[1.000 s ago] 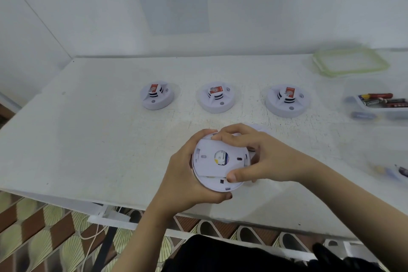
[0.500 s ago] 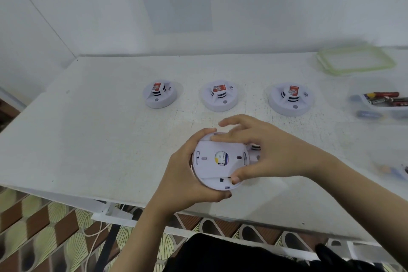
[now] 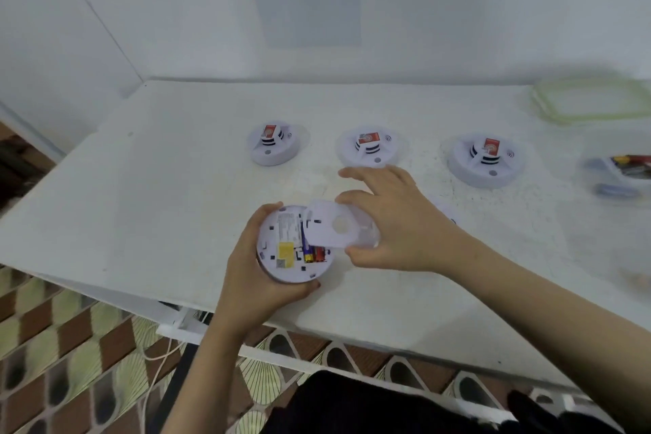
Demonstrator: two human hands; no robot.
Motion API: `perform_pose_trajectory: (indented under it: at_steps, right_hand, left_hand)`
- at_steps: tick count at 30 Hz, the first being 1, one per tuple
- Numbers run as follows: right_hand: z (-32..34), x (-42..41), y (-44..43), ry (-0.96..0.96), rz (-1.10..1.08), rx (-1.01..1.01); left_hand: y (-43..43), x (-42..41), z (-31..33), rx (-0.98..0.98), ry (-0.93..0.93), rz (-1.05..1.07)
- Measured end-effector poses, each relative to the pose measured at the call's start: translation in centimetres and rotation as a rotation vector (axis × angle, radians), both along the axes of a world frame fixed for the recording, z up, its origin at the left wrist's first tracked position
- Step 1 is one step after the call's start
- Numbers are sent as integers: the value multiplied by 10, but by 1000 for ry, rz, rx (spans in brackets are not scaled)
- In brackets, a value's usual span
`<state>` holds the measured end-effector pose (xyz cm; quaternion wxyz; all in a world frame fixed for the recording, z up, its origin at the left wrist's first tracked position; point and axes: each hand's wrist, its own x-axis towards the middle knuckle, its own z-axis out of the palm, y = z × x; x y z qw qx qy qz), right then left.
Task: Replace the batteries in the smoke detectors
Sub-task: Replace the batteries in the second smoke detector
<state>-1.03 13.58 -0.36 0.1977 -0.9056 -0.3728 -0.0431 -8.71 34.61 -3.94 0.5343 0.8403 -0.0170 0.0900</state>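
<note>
My left hand grips a white smoke detector held upside down over the table's front edge. Its underside is exposed, showing a yellow label and batteries in the compartment. My right hand pinches the white back cover, lifted off and shifted to the right of the detector. Three more smoke detectors stand in a row behind: left, middle, right, each with a red sticker on top.
The white table runs to a wall at the back. A clear tub with batteries sits at the right edge, and a green-rimmed lid lies at the back right. Patterned floor shows below the front edge.
The back cover was on the detector before; now my right hand has pulled it off to the right, exposing the batteries. My left hand keeps its hold.
</note>
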Motion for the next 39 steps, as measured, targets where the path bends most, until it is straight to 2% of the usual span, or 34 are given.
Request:
perform_pose_trajectory:
  at_steps: [4,7,9,11,13,17,19,21,26,32,39]
  right_hand:
    - [-3,14,19,78,-39,-144]
    - [-9,24,27,77,-57,-344]
    - [-13,28,29,125,-72,-452]
    - [-14,29,27,174,-73,-471]
    - [-11,27,22,197,-64,-355]
    - [8,9,7,367,-37,252]
    - [16,-3,-3,423,-32,373]
    - [17,-14,-15,406,-39,390]
    - [14,-30,-57,229,-91,341]
    - [10,-43,-111,151,-212,397]
    - [24,-49,-174,151,-330,438]
  left_hand:
    - [24,-2,-4,-34,-20,114]
    - [33,-5,-7,-66,-20,178]
    - [32,-6,-8,-91,-24,192]
    - [29,-5,-5,-104,-38,167]
    - [22,-4,0,-101,-59,123]
    - [-1,6,10,-123,-89,30]
    - [-15,13,15,-118,-107,-14]
    - [-30,20,18,-127,-115,-51]
    - [-73,30,22,-116,-150,-145]
    - [-126,38,24,-96,-191,-250]
    - [-196,42,27,-155,-101,-384]
